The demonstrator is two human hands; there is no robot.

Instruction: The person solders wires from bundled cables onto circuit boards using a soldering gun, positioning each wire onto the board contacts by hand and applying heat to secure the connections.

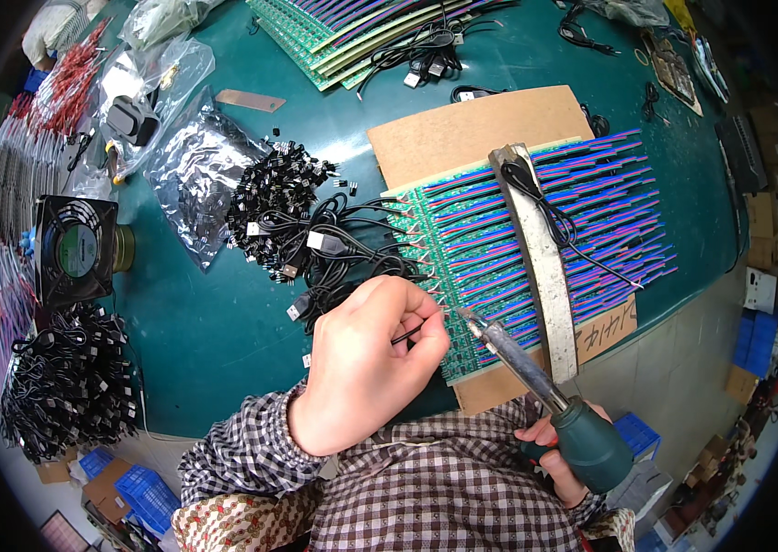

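Observation:
My left hand [366,363] is closed in a pinch on a thin black cable [407,335], just over the left edge of a green circuit board panel [451,304]. In my right hand [562,449] is a soldering iron [594,445] with a dark green handle. Its tip lies close to the panel's lower left part, near the pinched cable; whether they touch I cannot tell. Rows of blue, red and black wires [490,248] run rightward from the panel. Several black USB cables [334,244] trail from its left edge.
A whitish metal bar [545,276] lies across the wires, with a black cable [545,207] on it. Brown cardboard [481,129] sits underneath. Left are small black connectors [278,193], a fan [76,248] and a cable heap [71,386]. More panels [306,41] are stacked at the back.

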